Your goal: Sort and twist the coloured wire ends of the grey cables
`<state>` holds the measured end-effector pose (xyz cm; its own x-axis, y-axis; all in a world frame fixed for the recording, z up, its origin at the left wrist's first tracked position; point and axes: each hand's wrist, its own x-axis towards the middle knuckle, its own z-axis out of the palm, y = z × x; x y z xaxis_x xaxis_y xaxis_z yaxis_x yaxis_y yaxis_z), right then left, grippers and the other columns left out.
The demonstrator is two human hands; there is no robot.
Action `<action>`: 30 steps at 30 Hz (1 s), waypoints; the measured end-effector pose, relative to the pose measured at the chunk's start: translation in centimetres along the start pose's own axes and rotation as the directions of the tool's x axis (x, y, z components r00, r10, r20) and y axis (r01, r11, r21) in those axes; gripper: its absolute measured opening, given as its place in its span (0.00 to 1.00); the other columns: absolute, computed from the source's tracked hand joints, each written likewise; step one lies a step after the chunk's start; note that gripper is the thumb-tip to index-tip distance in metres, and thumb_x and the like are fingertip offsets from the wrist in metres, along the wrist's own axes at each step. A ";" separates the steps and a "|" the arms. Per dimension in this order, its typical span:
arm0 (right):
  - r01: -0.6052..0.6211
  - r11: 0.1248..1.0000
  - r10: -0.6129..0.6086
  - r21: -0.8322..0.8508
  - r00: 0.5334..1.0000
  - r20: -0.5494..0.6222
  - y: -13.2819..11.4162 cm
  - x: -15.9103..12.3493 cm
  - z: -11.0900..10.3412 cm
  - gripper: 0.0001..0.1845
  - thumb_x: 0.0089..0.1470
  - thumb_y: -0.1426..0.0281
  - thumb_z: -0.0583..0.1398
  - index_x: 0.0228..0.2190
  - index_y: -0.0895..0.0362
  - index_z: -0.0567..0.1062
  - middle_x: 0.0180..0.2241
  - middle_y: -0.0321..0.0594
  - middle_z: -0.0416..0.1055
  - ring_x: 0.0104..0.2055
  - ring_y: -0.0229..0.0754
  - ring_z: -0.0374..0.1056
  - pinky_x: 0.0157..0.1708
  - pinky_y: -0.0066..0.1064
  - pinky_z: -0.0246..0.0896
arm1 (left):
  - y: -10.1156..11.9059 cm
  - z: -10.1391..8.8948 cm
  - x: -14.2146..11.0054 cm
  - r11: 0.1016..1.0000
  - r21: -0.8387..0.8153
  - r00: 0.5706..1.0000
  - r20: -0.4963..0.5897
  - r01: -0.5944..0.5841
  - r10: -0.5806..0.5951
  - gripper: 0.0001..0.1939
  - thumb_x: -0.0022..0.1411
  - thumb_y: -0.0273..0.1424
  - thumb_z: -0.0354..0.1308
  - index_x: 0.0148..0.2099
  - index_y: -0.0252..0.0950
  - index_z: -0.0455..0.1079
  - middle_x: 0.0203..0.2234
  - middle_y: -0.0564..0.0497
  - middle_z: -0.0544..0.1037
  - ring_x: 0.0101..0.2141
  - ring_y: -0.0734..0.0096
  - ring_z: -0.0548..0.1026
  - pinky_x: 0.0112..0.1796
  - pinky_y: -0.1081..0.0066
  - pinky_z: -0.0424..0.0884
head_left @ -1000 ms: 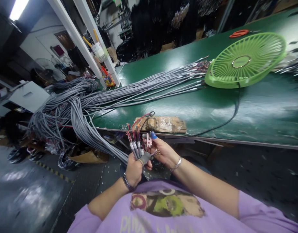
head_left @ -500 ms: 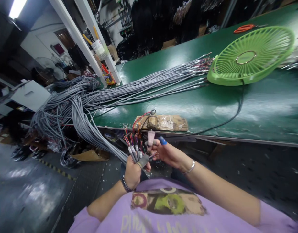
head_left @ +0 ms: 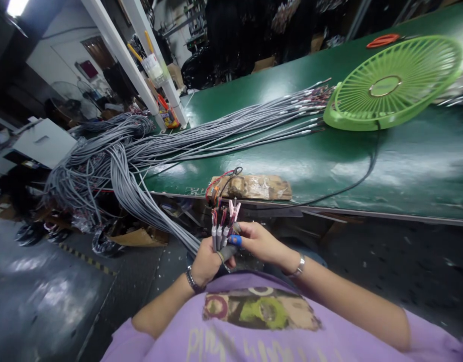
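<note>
My left hand [head_left: 208, 261] is closed around several grey cables [head_left: 216, 242], whose white-banded ends point up and fan into thin coloured wires [head_left: 222, 217]. A dark cover sits on its thumb. Close against these cable ends, my right hand [head_left: 256, 241] is closed in a pinch, with a blue wrap on one finger. From its fingertips rises a small pale pink two-pronged tool [head_left: 234, 208], its lower part hidden by the fingers. Just beyond, at the bench edge, lies a worn wooden block [head_left: 261, 187] with red and black wires.
A green bench [head_left: 291, 156] carries a long bundle of grey cables [head_left: 231, 125], heaped at the left. On the right are a green fan [head_left: 389, 88] with a black cord and orange-handled scissors [head_left: 384, 40]. A white post [head_left: 148, 60] stands behind.
My right hand has come left and down onto the cable ends, with the pink tool now prongs up beside the wires. My left hand has turned the cables more upright.
</note>
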<state>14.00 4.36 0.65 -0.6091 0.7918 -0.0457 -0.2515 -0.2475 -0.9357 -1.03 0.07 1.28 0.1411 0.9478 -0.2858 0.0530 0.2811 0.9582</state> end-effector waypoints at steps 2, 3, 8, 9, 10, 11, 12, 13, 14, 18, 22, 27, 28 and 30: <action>0.008 1.000 -0.008 0.006 1.000 -0.020 -0.1 0.1 0.2 0.17 0.44 0.56 0.66 0.22 0.55 0.72 0.16 0.34 0.71 0.19 0.38 0.65 0.22 0.30 0.60 | -0.4 -0.1 0.0 0.999 -0.023 0.999 -0.047 -0.023 0.022 0.23 0.49 0.47 0.65 0.16 0.34 0.68 0.11 0.50 0.71 0.15 0.74 0.67 0.21 0.73 0.66; 0.012 1.000 -0.011 0.022 1.000 -0.026 -0.1 0.1 0.4 0.17 0.44 0.55 0.66 0.22 0.55 0.72 0.16 0.34 0.71 0.19 0.39 0.65 0.22 0.30 0.60 | -0.6 -0.1 0.0 0.999 -0.041 0.997 -0.077 -0.035 0.032 0.23 0.49 0.48 0.65 0.17 0.34 0.69 0.11 0.50 0.72 0.15 0.74 0.67 0.21 0.73 0.66; 0.020 0.995 -0.009 0.101 0.994 -0.109 0.5 -0.1 1.0 0.21 0.42 0.53 0.67 0.19 0.55 0.67 0.14 0.32 0.66 0.19 0.37 0.60 0.22 0.30 0.57 | -1.1 0.2 0.1 0.986 -0.142 0.971 -0.232 -0.087 0.052 0.21 0.47 0.48 0.66 0.21 0.34 0.70 0.13 0.51 0.73 0.17 0.70 0.72 0.23 0.72 0.70; 0.026 0.995 -0.013 0.100 0.991 -0.136 0.6 -0.1 1.0 0.22 0.41 0.52 0.67 0.19 0.55 0.67 0.14 0.31 0.65 0.19 0.36 0.59 0.22 0.30 0.56 | -1.1 0.3 0.1 0.982 -0.162 0.966 -0.255 -0.093 0.050 0.21 0.46 0.48 0.67 0.22 0.34 0.70 0.13 0.51 0.73 0.18 0.69 0.73 0.23 0.71 0.70; 0.034 0.995 -0.019 0.094 0.987 -0.159 0.8 -0.1 1.0 0.22 0.40 0.52 0.68 0.19 0.55 0.67 0.14 0.31 0.64 0.19 0.35 0.58 0.23 0.30 0.55 | -1.1 0.4 0.2 0.978 -0.181 0.960 -0.275 -0.099 0.046 0.20 0.46 0.47 0.67 0.23 0.34 0.70 0.13 0.52 0.73 0.18 0.69 0.73 0.23 0.71 0.71; 0.040 0.995 -0.024 0.087 0.984 -0.177 0.9 -0.2 1.0 0.22 0.40 0.52 0.68 0.19 0.55 0.67 0.15 0.30 0.63 0.20 0.35 0.57 0.23 0.29 0.54 | -1.0 0.5 0.2 0.975 -0.198 0.956 -0.291 -0.104 0.043 0.20 0.45 0.47 0.67 0.24 0.35 0.70 0.13 0.52 0.73 0.18 0.69 0.74 0.23 0.71 0.71; 0.045 0.995 -0.028 0.084 0.981 -0.190 1.0 -0.2 1.0 0.22 0.40 0.52 0.68 0.20 0.55 0.68 0.15 0.30 0.63 0.20 0.34 0.56 0.23 0.29 0.54 | -1.0 0.5 0.2 0.971 -0.213 0.952 -0.303 -0.108 0.039 0.20 0.45 0.47 0.68 0.24 0.35 0.70 0.13 0.52 0.73 0.19 0.69 0.74 0.23 0.71 0.71; 0.048 0.995 -0.030 0.085 0.980 -0.198 1.1 -0.2 1.0 0.22 0.40 0.52 0.68 0.20 0.55 0.68 0.15 0.30 0.62 0.20 0.34 0.55 0.24 0.29 0.53 | -1.0 0.6 0.3 0.968 -0.225 0.949 -0.312 -0.111 0.036 0.20 0.44 0.46 0.68 0.24 0.35 0.70 0.13 0.52 0.73 0.19 0.68 0.74 0.23 0.71 0.72; 0.048 0.995 -0.029 0.091 0.979 -0.202 1.2 -0.1 1.0 0.22 0.40 0.51 0.68 0.20 0.56 0.68 0.15 0.30 0.61 0.20 0.34 0.54 0.24 0.29 0.53 | -0.9 0.6 0.3 0.966 -0.232 0.948 -0.316 -0.111 0.033 0.20 0.44 0.46 0.68 0.24 0.34 0.70 0.12 0.52 0.73 0.19 0.69 0.74 0.23 0.71 0.72; 0.031 0.989 -0.001 0.144 0.979 -0.203 1.1 0.0 1.3 0.25 0.38 0.50 0.68 0.20 0.56 0.67 0.15 0.29 0.61 0.19 0.33 0.53 0.22 0.28 0.50 | -1.0 0.6 0.3 0.971 -0.221 0.956 -0.293 -0.092 0.024 0.21 0.45 0.46 0.68 0.21 0.34 0.69 0.12 0.51 0.73 0.17 0.70 0.73 0.21 0.71 0.71; 0.008 0.982 0.026 0.191 0.984 -0.175 1.2 0.0 1.4 0.25 0.38 0.49 0.68 0.20 0.55 0.66 0.14 0.29 0.61 0.18 0.33 0.53 0.21 0.28 0.50 | -1.2 0.5 0.1 0.979 -0.187 0.973 -0.227 -0.081 0.037 0.20 0.45 0.45 0.68 0.21 0.33 0.70 0.12 0.50 0.74 0.17 0.69 0.73 0.22 0.71 0.71; 0.013 0.992 0.015 0.126 0.975 -0.221 1.3 0.0 1.1 0.26 0.37 0.48 0.68 0.20 0.56 0.67 0.15 0.30 0.62 0.19 0.32 0.52 0.21 0.27 0.49 | -0.6 0.6 0.2 0.963 -0.240 0.955 -0.292 -0.125 0.051 0.20 0.45 0.46 0.68 0.21 0.34 0.70 0.12 0.51 0.73 0.16 0.70 0.73 0.21 0.71 0.71; 0.020 0.993 0.006 0.115 0.974 -0.225 1.2 0.0 1.1 0.26 0.37 0.48 0.68 0.20 0.56 0.68 0.16 0.30 0.62 0.19 0.31 0.52 0.21 0.27 0.49 | -0.4 0.7 0.2 0.957 -0.260 0.949 -0.313 -0.130 0.043 0.20 0.43 0.46 0.69 0.21 0.34 0.69 0.11 0.52 0.72 0.16 0.70 0.72 0.21 0.71 0.71; 0.039 0.994 -0.015 0.106 0.974 -0.225 1.1 0.1 1.0 0.26 0.37 0.49 0.69 0.21 0.57 0.68 0.16 0.29 0.63 0.19 0.31 0.52 0.21 0.27 0.49 | 0.2 0.7 0.3 0.947 -0.297 0.944 -0.329 -0.125 0.022 0.21 0.40 0.46 0.70 0.21 0.34 0.69 0.10 0.53 0.71 0.15 0.70 0.72 0.21 0.71 0.71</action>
<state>12.95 3.58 -0.06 -0.4207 0.9006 -0.1093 -0.3535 -0.2737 -0.8945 -0.32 0.29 1.34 -0.1907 0.9505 -0.2455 -0.2611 0.1919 0.9460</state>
